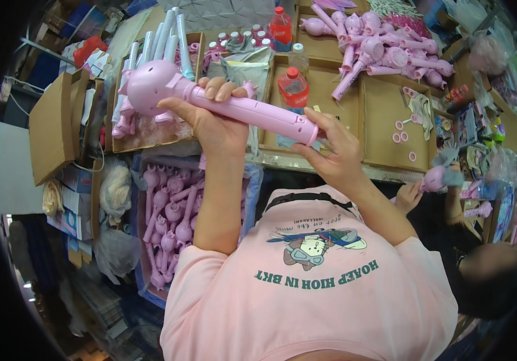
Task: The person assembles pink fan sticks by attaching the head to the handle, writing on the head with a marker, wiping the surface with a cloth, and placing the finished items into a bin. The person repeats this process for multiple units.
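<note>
A pink plastic toy wand (258, 113) is held up at a tilt above the table's near edge. Its round, eared head lies to the left and its long handle slopes down to the right. My left hand (219, 129) is wrapped round the neck below the head, thumb beneath and fingers over the top. At the handle's far end my right hand (335, 147) pinches the tip between thumb and fingers. Whether that hand also holds a small part there, I cannot tell. The wand's underside is hidden.
A blue-lined crate (139, 253) full of pink wand pieces stands below left. Cardboard trays (385, 120) hold pink rings and a heap of pink wands (379, 51). Bottles of red drink (293, 93) stand behind. At right, a co-worker (487, 283) handles a pink wand (436, 178).
</note>
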